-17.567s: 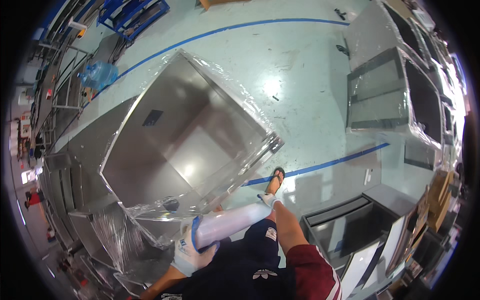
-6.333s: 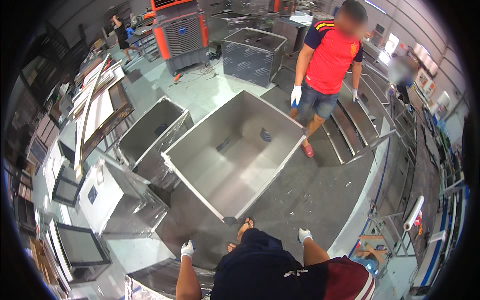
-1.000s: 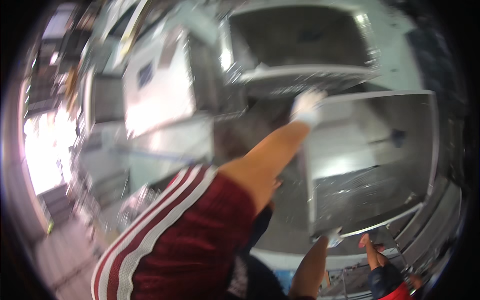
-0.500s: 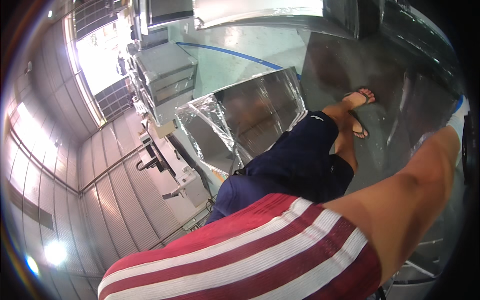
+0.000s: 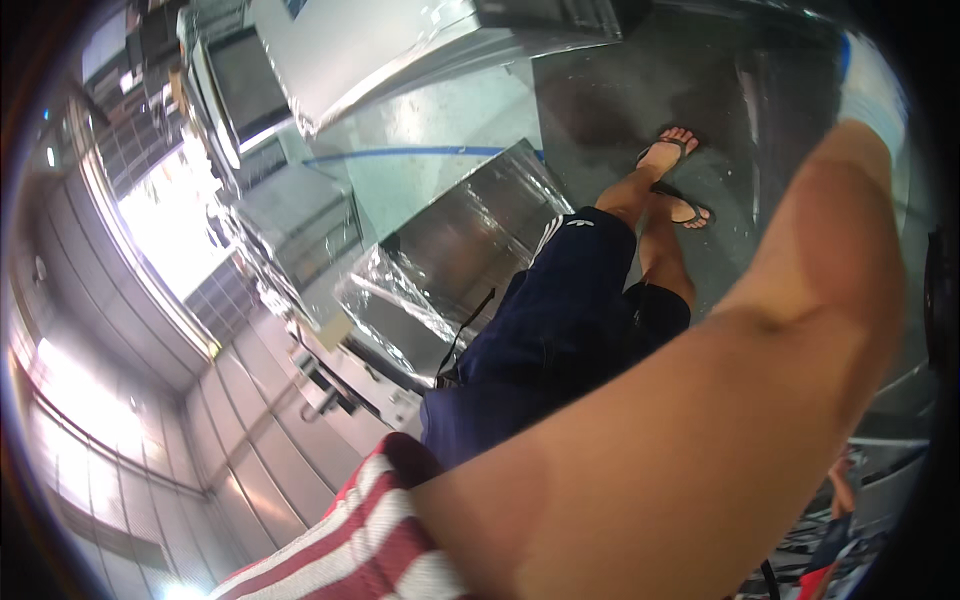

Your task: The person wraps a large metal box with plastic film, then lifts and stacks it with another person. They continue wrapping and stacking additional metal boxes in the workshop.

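My right arm, bare below a red-and-white striped sleeve point(image 5: 380, 550), rises from the lower edge toward the upper right. At its end, my right hand point(image 5: 875, 85) wears a white glove with a blue patch. It is beside a dark, shiny surface point(image 5: 790, 60) near the picture's dim rim. Its fingers are too blurred and cut off to show whether they grip anything. My left hand is out of view. Below me are legs in navy shorts point(image 5: 560, 310), with feet in dark flip-flops point(image 5: 672, 150) on a grey floor.
A metal panel box in clear film point(image 5: 470, 240) stands left of the legs. Behind it are a larger film-wrapped metal box point(image 5: 370, 60) and a grey cabinet point(image 5: 300, 210). Blue tape point(image 5: 400, 152) runs along the pale floor. White equipment point(image 5: 350, 385) lines the corrugated wall.
My right arm has swung up and now fills more of the picture. The gloved hand has moved from the right edge toward the upper right corner. The whole view has tilted.
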Action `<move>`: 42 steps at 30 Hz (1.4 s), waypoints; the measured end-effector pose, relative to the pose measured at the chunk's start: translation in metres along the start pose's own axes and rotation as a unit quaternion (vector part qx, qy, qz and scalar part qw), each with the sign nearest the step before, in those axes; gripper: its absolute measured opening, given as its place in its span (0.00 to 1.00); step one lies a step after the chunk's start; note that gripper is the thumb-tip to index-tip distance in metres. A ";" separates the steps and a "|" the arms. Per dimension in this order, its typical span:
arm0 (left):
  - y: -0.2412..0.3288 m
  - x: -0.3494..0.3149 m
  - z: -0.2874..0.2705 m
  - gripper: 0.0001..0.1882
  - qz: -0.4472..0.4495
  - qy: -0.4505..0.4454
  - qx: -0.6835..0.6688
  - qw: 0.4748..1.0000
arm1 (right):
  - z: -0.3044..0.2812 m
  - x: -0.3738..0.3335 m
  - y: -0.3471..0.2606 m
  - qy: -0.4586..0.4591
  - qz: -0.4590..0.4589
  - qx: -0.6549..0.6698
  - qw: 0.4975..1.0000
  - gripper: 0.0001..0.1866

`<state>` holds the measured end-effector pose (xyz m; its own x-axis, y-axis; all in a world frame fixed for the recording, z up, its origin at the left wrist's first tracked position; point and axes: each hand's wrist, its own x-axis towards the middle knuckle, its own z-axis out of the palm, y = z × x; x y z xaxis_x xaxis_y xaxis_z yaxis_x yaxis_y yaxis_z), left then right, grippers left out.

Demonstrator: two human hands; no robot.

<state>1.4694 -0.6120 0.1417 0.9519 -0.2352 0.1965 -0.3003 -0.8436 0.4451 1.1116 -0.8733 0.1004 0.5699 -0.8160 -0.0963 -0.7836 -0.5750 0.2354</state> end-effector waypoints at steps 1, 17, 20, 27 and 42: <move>0.002 -0.002 -0.003 0.09 0.011 -0.006 -0.002 1.000 | 0.029 -0.024 0.078 -0.033 0.089 0.007 0.995 0.24; 0.051 -0.005 -0.024 0.17 0.033 -0.064 0.162 0.984 | -0.053 -0.101 0.082 0.050 0.451 0.216 0.864 0.26; 0.040 -0.006 -0.017 0.20 0.026 -0.083 0.186 0.979 | -0.069 -0.095 0.080 0.034 0.473 0.238 0.848 0.26; 0.031 -0.009 -0.012 0.19 0.023 -0.076 0.189 0.979 | -0.071 -0.102 0.086 0.002 0.500 0.283 0.818 0.23; 0.035 -0.006 -0.013 0.22 -0.003 -0.105 0.226 0.968 | -0.090 -0.101 0.086 -0.037 0.494 0.309 0.812 0.25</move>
<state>1.4519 -0.6338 0.1677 0.9590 -0.2832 -0.0073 -0.2831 -0.9591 0.0075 1.0090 -0.8352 0.2175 -0.4114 -0.8846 -0.2198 -0.8362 0.4622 -0.2951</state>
